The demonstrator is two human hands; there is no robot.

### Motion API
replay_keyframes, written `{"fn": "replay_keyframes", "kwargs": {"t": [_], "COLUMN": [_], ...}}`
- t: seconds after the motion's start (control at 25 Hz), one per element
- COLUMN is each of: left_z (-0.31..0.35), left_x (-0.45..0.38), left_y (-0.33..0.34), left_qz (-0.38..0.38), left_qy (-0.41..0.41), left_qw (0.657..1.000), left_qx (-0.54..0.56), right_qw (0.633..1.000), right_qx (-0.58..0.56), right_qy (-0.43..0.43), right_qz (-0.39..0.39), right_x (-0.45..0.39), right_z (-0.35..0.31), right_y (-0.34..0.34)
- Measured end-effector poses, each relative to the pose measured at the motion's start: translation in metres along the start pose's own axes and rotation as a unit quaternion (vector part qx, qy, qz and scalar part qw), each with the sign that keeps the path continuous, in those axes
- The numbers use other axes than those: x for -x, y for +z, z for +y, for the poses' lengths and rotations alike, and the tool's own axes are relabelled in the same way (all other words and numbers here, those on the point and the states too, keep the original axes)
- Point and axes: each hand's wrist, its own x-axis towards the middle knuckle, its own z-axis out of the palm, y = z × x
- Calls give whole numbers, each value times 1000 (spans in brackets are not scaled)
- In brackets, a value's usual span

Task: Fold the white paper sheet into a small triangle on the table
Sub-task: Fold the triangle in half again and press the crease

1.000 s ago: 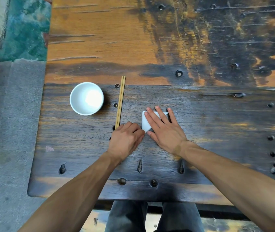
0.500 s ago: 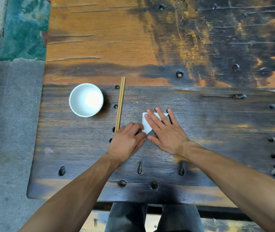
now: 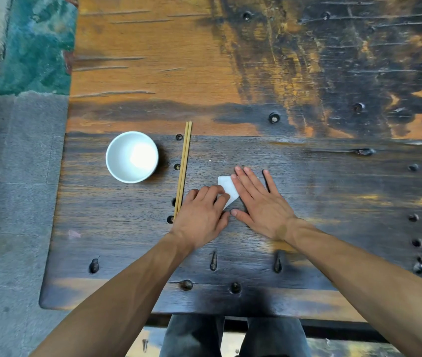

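The folded white paper sheet [image 3: 226, 187] lies on the dark wooden table [image 3: 333, 191], and only a small pointed part of it shows between my hands. My right hand [image 3: 258, 202] lies flat on its right side with the fingers spread, covering most of it. My left hand [image 3: 202, 215] is curled at the paper's left edge. Its index finger rests on top of the paper and its thumb sits by the lower tip.
A white bowl [image 3: 132, 156] stands to the left. A pair of wooden chopsticks [image 3: 183, 168] lies lengthwise between the bowl and my left hand, their near ends touching that hand. The table's left edge drops to a grey floor [image 3: 11, 202].
My left fingers have slid a little further onto the paper's left edge. The right hand stays pressed flat. The visible white part now looks narrower and more pointed.
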Motion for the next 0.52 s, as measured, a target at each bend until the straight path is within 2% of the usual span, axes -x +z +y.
{"fn": "replay_keyframes", "kwargs": {"t": [0.28, 0.36, 0.52], "left_z": [2, 4, 6], "left_x": [2, 1, -5], "left_y": [1, 1, 0], "left_qz": [-10, -25, -42], "left_qy": [-12, -25, -38], "left_qw": [1000, 999, 998], "left_qx": [1, 1, -17], "right_qw": [998, 997, 999], "right_qx": [1, -12, 14], "right_qy": [62, 78, -13], "right_qz": [-12, 7, 36], "right_x": [24, 25, 22], "right_z": [28, 25, 4], "right_y": [-1, -5, -4]}}
